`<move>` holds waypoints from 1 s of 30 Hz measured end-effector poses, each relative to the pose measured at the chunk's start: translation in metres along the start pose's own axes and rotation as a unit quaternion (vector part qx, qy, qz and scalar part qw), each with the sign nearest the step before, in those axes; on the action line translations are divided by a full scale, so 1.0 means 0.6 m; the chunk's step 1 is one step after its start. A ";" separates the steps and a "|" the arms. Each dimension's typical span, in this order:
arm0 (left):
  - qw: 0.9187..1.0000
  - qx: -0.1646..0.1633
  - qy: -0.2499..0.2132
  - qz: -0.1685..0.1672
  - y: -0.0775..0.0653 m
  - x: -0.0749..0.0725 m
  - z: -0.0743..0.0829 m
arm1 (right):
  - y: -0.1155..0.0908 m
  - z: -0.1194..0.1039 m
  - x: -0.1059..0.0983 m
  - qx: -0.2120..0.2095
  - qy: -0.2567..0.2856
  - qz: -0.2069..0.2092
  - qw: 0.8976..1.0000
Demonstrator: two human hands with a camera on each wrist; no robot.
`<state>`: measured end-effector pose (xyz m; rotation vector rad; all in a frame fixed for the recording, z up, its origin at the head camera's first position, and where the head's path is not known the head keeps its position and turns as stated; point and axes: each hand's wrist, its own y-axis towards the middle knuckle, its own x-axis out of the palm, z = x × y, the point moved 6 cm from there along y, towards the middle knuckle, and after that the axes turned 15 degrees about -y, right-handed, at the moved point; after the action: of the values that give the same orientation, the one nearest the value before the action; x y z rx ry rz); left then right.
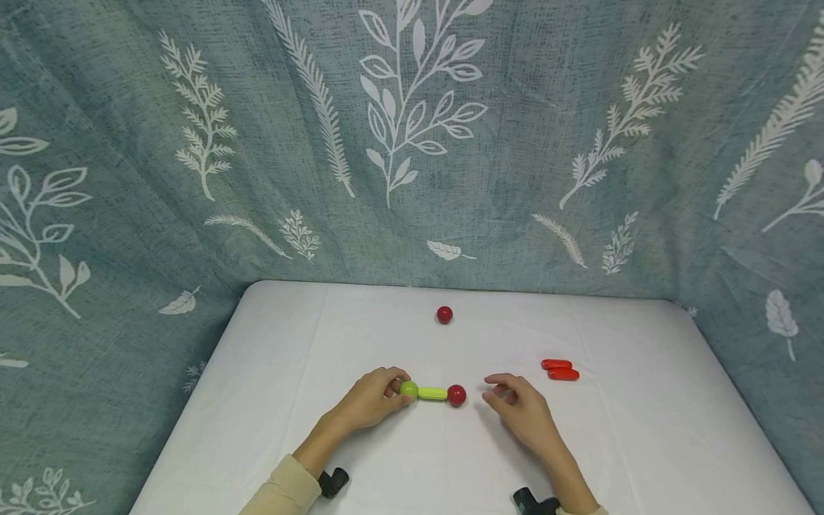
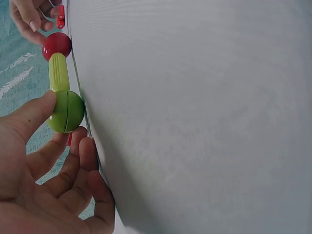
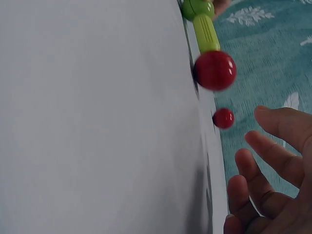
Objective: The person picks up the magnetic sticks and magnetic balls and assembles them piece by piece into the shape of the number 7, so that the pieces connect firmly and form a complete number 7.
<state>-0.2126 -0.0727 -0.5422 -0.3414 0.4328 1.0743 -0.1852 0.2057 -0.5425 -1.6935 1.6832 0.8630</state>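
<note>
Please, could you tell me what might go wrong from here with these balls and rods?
The left hand pinches only the glossy green ball. If it lifts, the large dark-red ball at the other end of the ridged yellow-green rod might sag or come off, because the right hand does not support it.

The loose, shiny red ball lies near the white table's far edge; a bump could roll it off.

Your left hand [image 1: 370, 397] grips a green ball [image 1: 408, 390]; right of that grip you have a yellow-green rod [image 1: 432, 394], then a dark red ball [image 1: 456, 395]. Beyond the grip, a lone red ball [image 1: 444, 315]; farther right, two bright red rods [image 1: 563, 374], apparently plain, though small in view. Below your grip, white cloth [image 1: 360, 329]; behind, blue-green drape [image 1: 521, 157] patterned with white leaf sprigs.
</note>
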 end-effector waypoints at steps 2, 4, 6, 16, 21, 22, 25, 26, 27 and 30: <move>1.000 -0.001 0.000 0.001 0.000 0.000 -0.002 | 0.000 0.012 -0.012 0.005 -0.004 0.010 1.000; 1.000 -0.002 -0.001 0.002 0.001 0.000 -0.002 | -0.001 0.024 -0.024 0.007 -0.004 0.018 1.000; 1.000 -0.004 -0.004 0.001 0.000 -0.001 -0.002 | -0.003 0.034 -0.037 0.010 -0.007 0.026 1.000; 1.000 -0.002 -0.005 0.002 -0.002 -0.001 -0.002 | -0.009 0.078 -0.081 0.028 -0.032 0.046 0.998; 1.000 -0.002 -0.006 0.000 -0.001 -0.001 -0.001 | -0.010 0.093 -0.098 0.038 -0.036 0.053 0.997; 1.000 -0.002 -0.006 0.000 -0.001 -0.001 -0.001 | -0.009 0.096 -0.102 0.039 -0.038 0.056 0.997; 1.000 -0.001 -0.007 -0.002 -0.001 -0.001 0.001 | -0.007 0.106 -0.116 0.042 -0.050 0.073 0.995; 1.000 0.001 -0.008 -0.003 -0.001 -0.001 0.002 | -0.005 0.110 -0.121 0.042 -0.058 0.080 0.994; 1.000 0.000 -0.009 -0.003 -0.002 -0.001 0.002 | -0.003 0.113 -0.125 0.043 -0.063 0.087 0.993; 1.000 0.000 -0.011 -0.004 -0.002 -0.001 0.003 | 0.004 0.122 -0.138 0.044 -0.077 0.106 0.991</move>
<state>-0.2116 -0.0724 -0.5402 -0.3313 0.4107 1.0698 -0.1892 0.3145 -0.5221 -1.3727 1.7883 0.9754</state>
